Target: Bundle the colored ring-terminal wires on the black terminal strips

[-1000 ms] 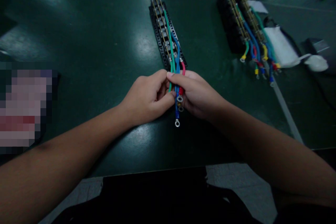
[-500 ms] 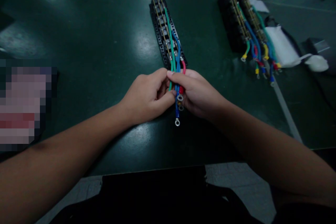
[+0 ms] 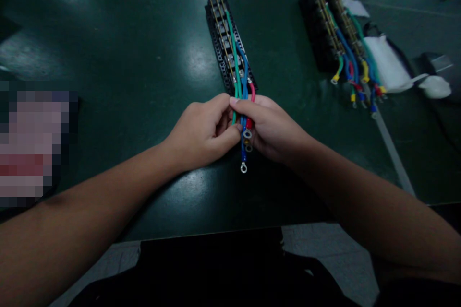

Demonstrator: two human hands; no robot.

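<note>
I've got the left hand [image 3: 207, 129] and right hand [image 3: 273, 124] bunched together, both pinching the wire bundle [image 3: 245, 79] off the near end of the black module [image 3: 224, 41] mid-table, ring lugs [image 3: 244, 163] poking nearside, two similar modules [image 3: 320, 33] far right

Dim light is leaving the green tabletop [image 3: 144, 48] dark, with whitish glare pooling at upper left, centre and near edge. Clothing [image 3: 209, 268] is sinking into near-black; coarse pixelation is masking patches at left and upper right.
</note>
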